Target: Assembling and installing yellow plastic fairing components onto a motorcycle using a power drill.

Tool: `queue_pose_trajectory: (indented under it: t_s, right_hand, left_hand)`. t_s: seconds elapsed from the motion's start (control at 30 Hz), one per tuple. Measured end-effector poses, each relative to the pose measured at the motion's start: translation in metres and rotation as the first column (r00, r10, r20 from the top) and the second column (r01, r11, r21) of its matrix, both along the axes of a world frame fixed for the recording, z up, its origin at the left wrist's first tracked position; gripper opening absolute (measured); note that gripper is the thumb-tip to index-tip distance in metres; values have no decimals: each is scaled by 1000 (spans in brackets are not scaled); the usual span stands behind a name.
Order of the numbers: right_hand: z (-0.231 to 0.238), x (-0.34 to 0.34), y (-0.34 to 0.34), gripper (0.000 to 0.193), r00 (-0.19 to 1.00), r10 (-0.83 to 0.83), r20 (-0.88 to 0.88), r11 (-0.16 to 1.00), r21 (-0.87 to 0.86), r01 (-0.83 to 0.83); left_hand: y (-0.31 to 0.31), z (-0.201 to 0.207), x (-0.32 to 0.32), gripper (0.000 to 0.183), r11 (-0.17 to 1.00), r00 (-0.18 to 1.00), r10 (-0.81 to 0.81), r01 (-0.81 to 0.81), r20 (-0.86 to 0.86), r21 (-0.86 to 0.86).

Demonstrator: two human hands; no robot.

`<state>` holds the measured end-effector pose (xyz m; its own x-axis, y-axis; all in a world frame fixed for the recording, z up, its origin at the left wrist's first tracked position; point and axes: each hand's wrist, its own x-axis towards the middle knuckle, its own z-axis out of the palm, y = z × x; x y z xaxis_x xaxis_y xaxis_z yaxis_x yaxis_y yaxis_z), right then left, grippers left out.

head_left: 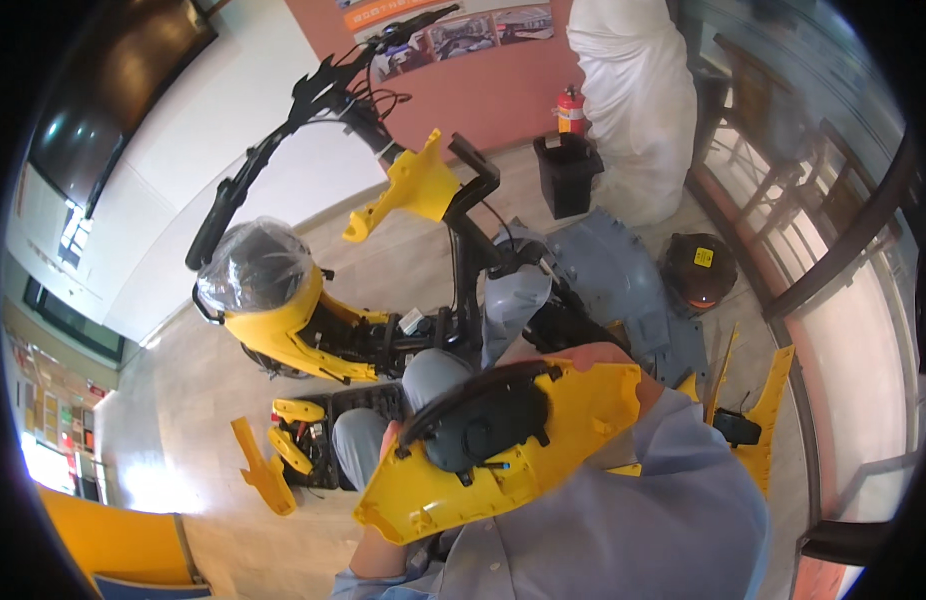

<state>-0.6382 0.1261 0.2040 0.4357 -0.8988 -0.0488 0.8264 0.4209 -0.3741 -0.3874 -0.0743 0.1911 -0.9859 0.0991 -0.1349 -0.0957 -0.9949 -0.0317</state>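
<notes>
A yellow scooter front panel [568, 415] with a black headlight unit [488, 425] set in its middle is held up close to my chest, tilted, inner side toward me. My left hand [389, 438] grips its left end; most of the fingers are behind the panel. Along the upper right edge my right hand [595, 354] is closed on the panel, partly hidden by it. A short wire with a blue tip hangs under the headlight. Beyond my knees stands the partly stripped scooter [313, 340], with black handlebars [323, 95] and a yellow bracket-shaped cover [408, 190] on its frame.
On the floor at left sits an open black toolbox [363, 405] with yellow parts beside it. Grey-blue body panels [613, 270], a dark helmet [698, 270] and yellow strips [768, 420] lie to the right. Farther back are a black bin [568, 178] and a fire extinguisher [571, 110].
</notes>
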Motion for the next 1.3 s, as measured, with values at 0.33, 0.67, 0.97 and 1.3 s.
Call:
queue_pose_trajectory:
  t_s: [0.33, 0.67, 0.97, 1.3]
  right_hand:
    - [27, 8, -36, 49, 998, 67, -19, 997, 41, -66]
    - [-21, 33, -92, 48, 885, -290, -365, 957, -121, 263]
    - [20, 28, -118, 40, 461, -631, -624, 703, -207, 681]
    - [96, 46, -116, 10, -17, -644, -765, 596, -515, 616]
  left_hand:
    - [-34, -36, 62, 92, 999, 1000, 10, -9, 9, -44]
    - [-79, -13, 91, 109, 691, 985, -8, -117, -170, -714]
    - [-107, -19, 109, 77, 887, 906, 183, -320, -382, -333]
    - [-84, 37, 93, 76, 461, 643, 636, -760, -427, -458]
